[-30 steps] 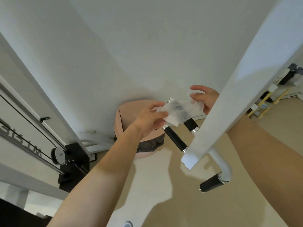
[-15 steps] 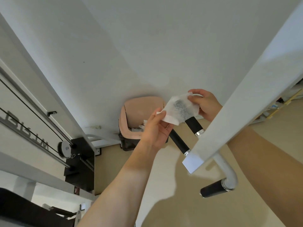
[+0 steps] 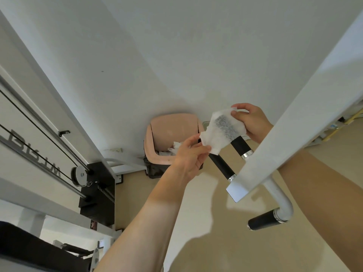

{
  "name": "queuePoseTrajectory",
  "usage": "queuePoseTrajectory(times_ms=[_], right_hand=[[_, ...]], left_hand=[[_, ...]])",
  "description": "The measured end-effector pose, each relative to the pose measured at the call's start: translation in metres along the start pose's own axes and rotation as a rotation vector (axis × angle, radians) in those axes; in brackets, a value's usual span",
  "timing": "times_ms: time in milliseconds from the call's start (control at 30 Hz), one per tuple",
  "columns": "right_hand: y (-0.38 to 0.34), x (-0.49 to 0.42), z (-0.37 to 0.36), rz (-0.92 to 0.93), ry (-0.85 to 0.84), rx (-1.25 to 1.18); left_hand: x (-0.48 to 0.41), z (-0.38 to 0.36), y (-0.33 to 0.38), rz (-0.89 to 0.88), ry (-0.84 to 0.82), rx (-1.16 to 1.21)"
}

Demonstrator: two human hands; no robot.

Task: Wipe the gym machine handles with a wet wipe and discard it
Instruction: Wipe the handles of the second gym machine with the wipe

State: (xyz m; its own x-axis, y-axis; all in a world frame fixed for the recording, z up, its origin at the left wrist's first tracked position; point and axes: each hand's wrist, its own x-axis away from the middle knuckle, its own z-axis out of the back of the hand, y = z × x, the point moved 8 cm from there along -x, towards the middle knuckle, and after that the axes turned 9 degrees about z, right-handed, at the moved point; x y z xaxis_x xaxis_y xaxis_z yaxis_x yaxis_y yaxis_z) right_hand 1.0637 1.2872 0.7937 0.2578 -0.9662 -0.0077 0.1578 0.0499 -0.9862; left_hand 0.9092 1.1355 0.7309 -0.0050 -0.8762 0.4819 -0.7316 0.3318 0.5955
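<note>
Left hand (image 3: 188, 156) pinched the lower corner of the wet wipe (image 3: 222, 132) between thumb and fingertips, while the right hand (image 3: 253, 122) pinched its upper edge, so the sheet hung spread in the air just above the two upper black handle grips (image 3: 223, 165). A grey smear of dirt across the wipe's middle suggested that at least some wiping was done; whether the lower grip (image 3: 263, 220) had been cleaned could not be told. Discarding was not yet done. The pink trash bin (image 3: 157, 160) stood open by the wall just beyond the left hand, crumpled white wipes already inside, with free air between. The white frame beam (image 3: 294, 114) crossed in front of the right forearm, so that arm would probably need to draw back around its edge.
</note>
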Motion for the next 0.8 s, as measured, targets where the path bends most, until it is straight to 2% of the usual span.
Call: queuePoseTrajectory(times_ms=[167,300,400,567,633,733,800], right_hand=[[0.004,-0.004,-0.003,0.009,-0.050,0.073],[0.007,-0.004,-0.005,0.002,-0.063,0.069],[0.009,-0.003,-0.007,-0.005,-0.066,0.065],[0.012,0.003,-0.010,-0.027,-0.050,0.098],[0.014,0.007,-0.012,-0.046,-0.048,0.180],[0.019,0.010,-0.017,-0.054,-0.094,0.363],[0.023,0.015,-0.023,-0.056,-0.156,0.462]], left_hand=[[-0.007,0.005,-0.009,0.067,0.073,0.024],[-0.006,-0.005,-0.019,0.177,-0.004,0.170],[-0.006,-0.010,-0.025,0.210,-0.054,0.100],[-0.016,-0.005,-0.034,0.166,-0.060,0.004],[-0.018,0.007,-0.037,0.151,0.001,-0.092],[-0.013,0.026,-0.029,0.082,0.272,-0.299],[0.001,0.023,-0.011,-0.049,0.430,-0.347]])
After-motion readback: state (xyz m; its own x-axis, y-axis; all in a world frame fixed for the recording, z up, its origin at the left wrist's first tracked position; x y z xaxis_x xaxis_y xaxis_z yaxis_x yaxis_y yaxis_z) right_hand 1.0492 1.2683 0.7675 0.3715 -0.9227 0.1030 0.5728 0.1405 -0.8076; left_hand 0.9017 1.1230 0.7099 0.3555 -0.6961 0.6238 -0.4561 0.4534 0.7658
